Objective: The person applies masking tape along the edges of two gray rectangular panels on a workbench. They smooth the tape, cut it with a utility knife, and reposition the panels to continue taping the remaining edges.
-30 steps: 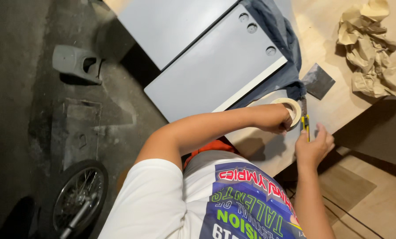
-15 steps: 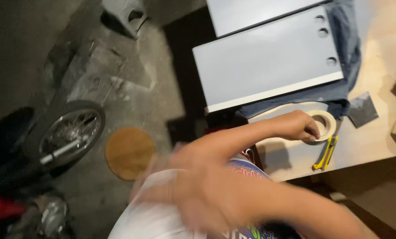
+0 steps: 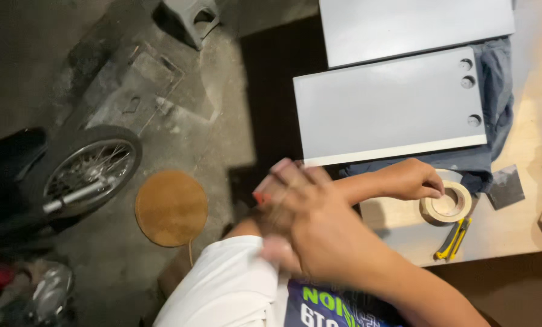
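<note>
Since a second ago, the right hand (image 3: 316, 233) has left the spot by the yellow cutter (image 3: 454, 238). Now it is up close to me, over the left arm, right by the white sleeve (image 3: 222, 284). It is very blurry. Its fingers (image 3: 295, 175) look spread out a bit, but I cannot tell if they hold the sleeve or just touch it.

The left hand (image 3: 410, 180) has stayed on the tape roll (image 3: 446, 204). Its fingers are bent down and grip the top edge of the roll. The roll lies flat on the wooden table (image 3: 525, 230), near the edge. The yellow cutter lies just beside the roll, on the side closer to me.

Past the hand, a grey board (image 3: 392, 109) with three round holes rests on a blue cloth (image 3: 495, 91). Down on the floor I see a round brown disc (image 3: 171, 208) and a wheel (image 3: 92, 166).
</note>
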